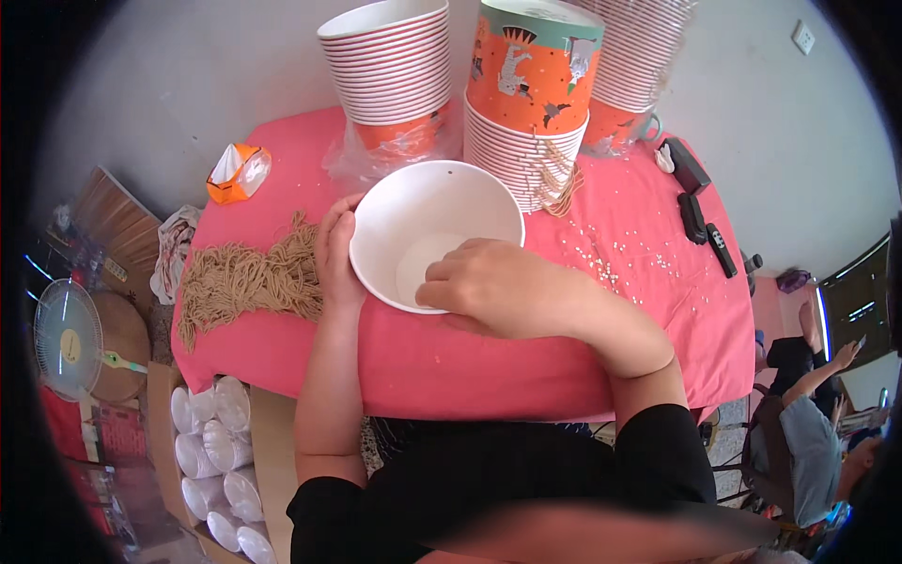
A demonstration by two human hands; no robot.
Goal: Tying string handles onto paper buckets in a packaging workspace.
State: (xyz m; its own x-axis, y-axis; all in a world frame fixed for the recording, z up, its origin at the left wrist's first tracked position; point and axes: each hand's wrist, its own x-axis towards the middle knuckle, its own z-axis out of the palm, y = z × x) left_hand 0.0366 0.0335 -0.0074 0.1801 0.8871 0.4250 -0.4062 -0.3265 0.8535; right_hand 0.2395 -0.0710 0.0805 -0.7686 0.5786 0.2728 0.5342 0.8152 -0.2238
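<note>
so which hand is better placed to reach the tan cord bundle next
Probably the left hand: it holds the left of the white bucket, near the tan cord bundle. The right hand is farther, over the bucket's near edge.

Round white paper bucket: rim part-hidden by bare right hand. White specks, pink-clothed worktop, right-edge side: unidentifiable.
</note>
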